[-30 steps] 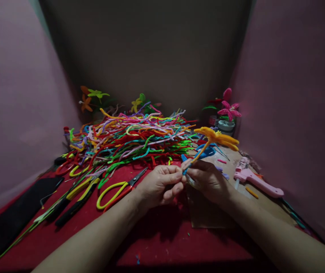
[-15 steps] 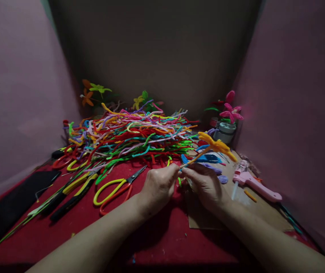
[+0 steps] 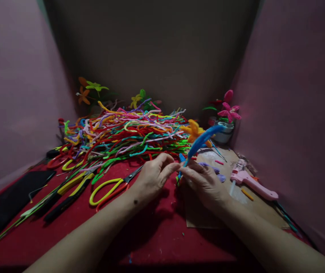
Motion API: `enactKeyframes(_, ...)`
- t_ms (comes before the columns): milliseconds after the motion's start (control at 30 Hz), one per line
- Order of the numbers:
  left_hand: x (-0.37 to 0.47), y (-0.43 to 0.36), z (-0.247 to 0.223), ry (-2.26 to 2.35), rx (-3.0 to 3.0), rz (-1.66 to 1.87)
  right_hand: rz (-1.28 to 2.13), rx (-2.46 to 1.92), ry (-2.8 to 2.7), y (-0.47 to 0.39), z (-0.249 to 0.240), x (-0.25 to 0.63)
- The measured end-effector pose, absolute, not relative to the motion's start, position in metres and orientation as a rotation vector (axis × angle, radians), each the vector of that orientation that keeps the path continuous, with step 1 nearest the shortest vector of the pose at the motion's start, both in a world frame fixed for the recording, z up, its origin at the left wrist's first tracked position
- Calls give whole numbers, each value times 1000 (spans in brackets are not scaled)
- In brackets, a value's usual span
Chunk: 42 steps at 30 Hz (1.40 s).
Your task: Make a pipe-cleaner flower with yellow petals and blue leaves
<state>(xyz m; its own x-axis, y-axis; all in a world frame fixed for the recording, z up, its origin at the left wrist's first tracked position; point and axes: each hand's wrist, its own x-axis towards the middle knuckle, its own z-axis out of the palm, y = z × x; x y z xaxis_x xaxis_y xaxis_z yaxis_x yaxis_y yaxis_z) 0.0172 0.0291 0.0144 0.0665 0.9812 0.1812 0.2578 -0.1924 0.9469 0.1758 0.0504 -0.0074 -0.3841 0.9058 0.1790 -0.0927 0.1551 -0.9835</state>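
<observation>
My left hand (image 3: 156,172) and my right hand (image 3: 205,184) meet fingertip to fingertip over the red cloth. Between their pinched fingers is the lower end of a blue pipe-cleaner petal (image 3: 201,144), which slants up to the right. Right behind it appears an orange pipe-cleaner flower (image 3: 192,131); its stem is hidden, so I cannot tell whether my fingers hold it too. A small blue piece (image 3: 182,157) shows just beyond my fingertips. Scissors (image 3: 105,191) with yellow and orange handles lie beside my left hand.
A heap of coloured pipe cleaners (image 3: 128,132) spreads across the back. Pliers (image 3: 71,193) and a black slab (image 3: 14,201) lie left. On the right, a pink glue gun (image 3: 255,184) rests on cardboard (image 3: 253,212). Behind stands a pot (image 3: 223,132) with pink flowers.
The blue petal has come up between my fingers, in front of the orange flower. That flower has shifted left and up. My left fingers have opened out somewhat from a tighter fist.
</observation>
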Motion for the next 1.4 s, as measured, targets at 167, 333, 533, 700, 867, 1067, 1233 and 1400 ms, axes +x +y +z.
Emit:
enactKeyframes(167,11,32,18,1114,1402,1050,1774,-740,-1286,46,-15,168)
enactKeyframes(333,12,31,13,1054,1235,978,1821,-709,-1347,41,-19,166)
enactKeyframes(533,11,28,19,1035,1309,968,1834,-747,-1321,40,-20,163)
enactKeyframes(700,7,25,24,931,1366,865,1897,-802,-1377,36,-14,165)
enactKeyframes(867,7,25,27,910,1417,840,1782,-733,-1375,35,-19,167)
enactKeyframes(1067,11,26,28,1032,1357,851,1716,-831,-1511,34,-21,165)
enactKeyframes(1233,4,23,32,927,1424,785,1686,-722,-1701,31,-10,172)
enactKeyframes(1400,1,20,32,877,1394,764,1675,-608,-1792,33,-10,177)
